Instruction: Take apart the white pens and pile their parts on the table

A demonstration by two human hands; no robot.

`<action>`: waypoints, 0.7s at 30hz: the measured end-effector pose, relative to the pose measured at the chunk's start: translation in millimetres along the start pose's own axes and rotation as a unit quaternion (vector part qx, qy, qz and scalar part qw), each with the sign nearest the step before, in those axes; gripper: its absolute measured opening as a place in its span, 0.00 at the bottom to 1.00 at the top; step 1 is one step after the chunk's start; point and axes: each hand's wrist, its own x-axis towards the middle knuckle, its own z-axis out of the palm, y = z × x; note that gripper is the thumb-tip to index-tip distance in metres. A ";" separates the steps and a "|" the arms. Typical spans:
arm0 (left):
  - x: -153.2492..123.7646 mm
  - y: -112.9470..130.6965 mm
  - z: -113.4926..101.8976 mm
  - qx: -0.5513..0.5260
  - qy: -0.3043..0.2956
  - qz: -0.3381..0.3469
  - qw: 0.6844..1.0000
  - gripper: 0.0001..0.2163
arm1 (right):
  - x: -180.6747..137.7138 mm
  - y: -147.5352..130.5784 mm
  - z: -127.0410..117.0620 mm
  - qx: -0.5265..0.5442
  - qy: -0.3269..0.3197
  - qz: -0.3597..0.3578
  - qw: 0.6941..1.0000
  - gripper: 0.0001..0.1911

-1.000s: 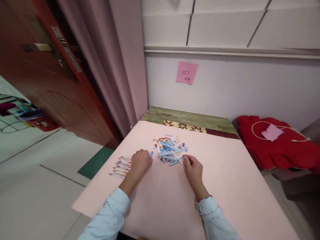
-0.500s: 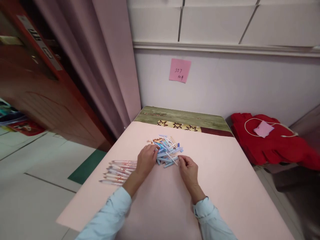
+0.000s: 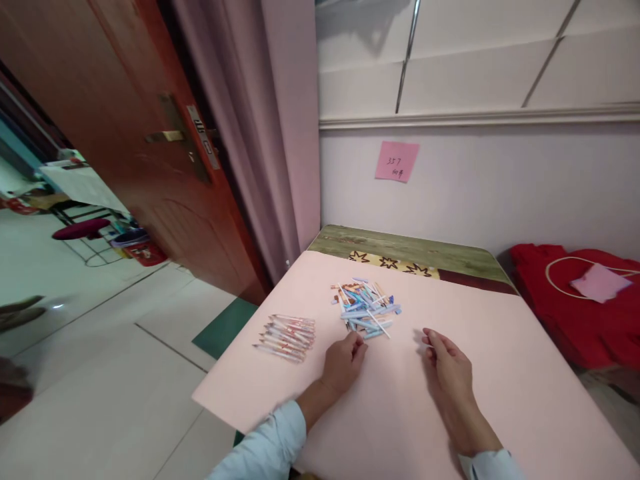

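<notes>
A jumbled heap of pens (image 3: 367, 308), mostly pale blue with some white and brown pieces, lies on the pale pink tabletop (image 3: 400, 400). My left hand (image 3: 344, 363) rests at the heap's near edge with its fingers curled in, and no object shows in them. Off to the heap's right, my right hand (image 3: 450, 363) hovers just above the table, its fingers loosely bent and slightly parted, holding nothing visible. Left of the heap is a row of white and red patterned pens (image 3: 285, 337), side by side with their tips toward the left.
Behind the pink surface runs a green wood-patterned strip (image 3: 415, 243) against the wall. A pink note (image 3: 397, 161) is stuck above it. Red cloth (image 3: 555, 313) with a cord and pink paper lies at the right. A brown door (image 3: 165, 173) stands open at the left.
Both hands have drawn back from the heap toward me, the right one farther out to the side. My view has turned left, so the scene sits farther right.
</notes>
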 end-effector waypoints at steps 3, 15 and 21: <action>-1.0 -1.0 -1.4 -0.027 0.002 0.000 1.000 0.09 | -12.2 -17.5 -23.9 -0.059 -0.006 -0.034 0.998 0.22; -3.0 22.4 15.9 -0.043 0.072 0.065 0.994 0.15 | -41.4 -26.0 -24.3 -0.265 -0.125 -0.162 0.942 0.17; 39.1 8.0 12.1 0.129 0.143 0.028 0.981 0.48 | -14.0 -10.8 17.9 -0.434 -0.128 -0.292 0.843 0.11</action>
